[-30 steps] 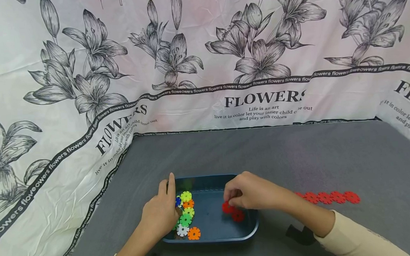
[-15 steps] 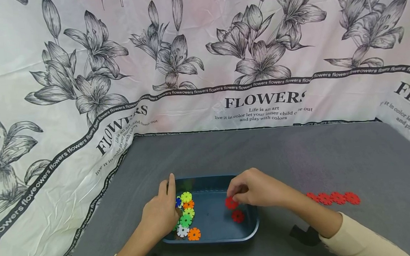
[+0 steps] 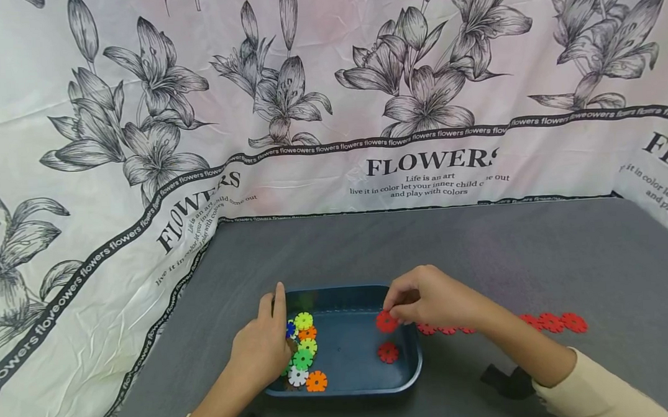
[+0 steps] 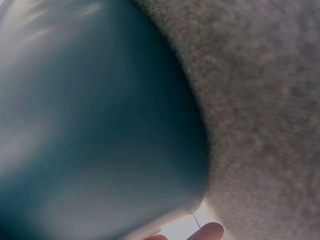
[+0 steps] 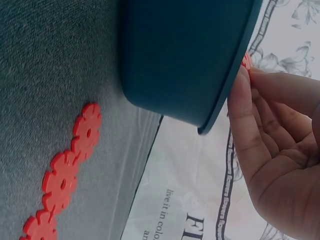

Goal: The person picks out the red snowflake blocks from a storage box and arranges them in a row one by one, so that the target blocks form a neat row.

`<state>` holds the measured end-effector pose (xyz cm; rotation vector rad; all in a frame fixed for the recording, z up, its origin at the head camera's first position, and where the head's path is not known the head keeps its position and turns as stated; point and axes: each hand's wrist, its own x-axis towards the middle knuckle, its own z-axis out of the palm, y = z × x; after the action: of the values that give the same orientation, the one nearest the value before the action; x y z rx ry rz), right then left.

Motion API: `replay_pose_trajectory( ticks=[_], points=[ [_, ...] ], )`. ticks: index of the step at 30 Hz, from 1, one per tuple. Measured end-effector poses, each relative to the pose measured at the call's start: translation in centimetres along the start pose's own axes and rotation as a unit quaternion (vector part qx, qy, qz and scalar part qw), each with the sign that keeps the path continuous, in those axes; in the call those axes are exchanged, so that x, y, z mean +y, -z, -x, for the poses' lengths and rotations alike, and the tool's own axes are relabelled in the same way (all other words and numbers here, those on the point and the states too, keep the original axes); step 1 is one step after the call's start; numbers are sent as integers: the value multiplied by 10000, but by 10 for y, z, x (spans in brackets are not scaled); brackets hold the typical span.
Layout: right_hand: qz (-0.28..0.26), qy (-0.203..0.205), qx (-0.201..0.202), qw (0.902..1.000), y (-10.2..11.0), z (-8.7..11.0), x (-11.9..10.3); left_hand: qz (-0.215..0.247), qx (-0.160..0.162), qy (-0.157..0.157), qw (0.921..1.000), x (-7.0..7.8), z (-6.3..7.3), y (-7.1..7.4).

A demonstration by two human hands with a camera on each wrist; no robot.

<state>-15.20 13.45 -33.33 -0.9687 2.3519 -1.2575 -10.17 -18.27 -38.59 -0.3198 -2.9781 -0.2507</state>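
My right hand [image 3: 433, 297] pinches a red snowflake building disc [image 3: 387, 322] between thumb and fingertips, over the right end of a dark blue tray [image 3: 347, 392]. In the right wrist view only a sliver of that disc [image 5: 246, 61] shows above the tray rim. A second red disc [image 3: 387, 353] lies on the tray floor just below it. My left hand [image 3: 262, 348] grips the tray's left side, index finger along the far corner; its thumb is mostly hidden. Two fingertips [image 4: 207, 232] show past the tray's outer wall [image 4: 110, 110] in the left wrist view.
Yellow, orange, green, white and blue discs [image 3: 303, 358] lie gathered at the tray's left end, partly behind the left hand. A row of red discs [image 3: 550, 323] runs rightward on the grey table [image 3: 313, 247], partly covered by the right forearm. A flower-printed cloth [image 3: 321, 178] stands behind.
My right hand has lifted the red disc and moved right and slightly away with it, apart from the other red disc. More of the red row shows. The left hand has stayed put.
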Motion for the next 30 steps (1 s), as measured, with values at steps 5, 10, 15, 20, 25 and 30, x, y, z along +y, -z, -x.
replay_pose_trajectory(
  ticks=[5,10,15,20,25,30],
  points=[
    [3,-97,95,9999,4,4,5,24,-90,39,9999,1,0,1],
    [-49,-128,118,9998,9,7,8,10,-122,39,9999,1,0,0],
    [-112,-138,162,9997,13,11,10,-8,-92,20,10000,0,1,0],
    [-271,-222,215,9992,17,16,13,-9,-87,20,10000,0,1,0],
    [-446,-312,282,9981,22,21,16,-1,-80,34,10000,0,0,0],
    [-487,-460,330,9972,27,25,20,2,-55,30,10000,0,0,0]
  ],
)
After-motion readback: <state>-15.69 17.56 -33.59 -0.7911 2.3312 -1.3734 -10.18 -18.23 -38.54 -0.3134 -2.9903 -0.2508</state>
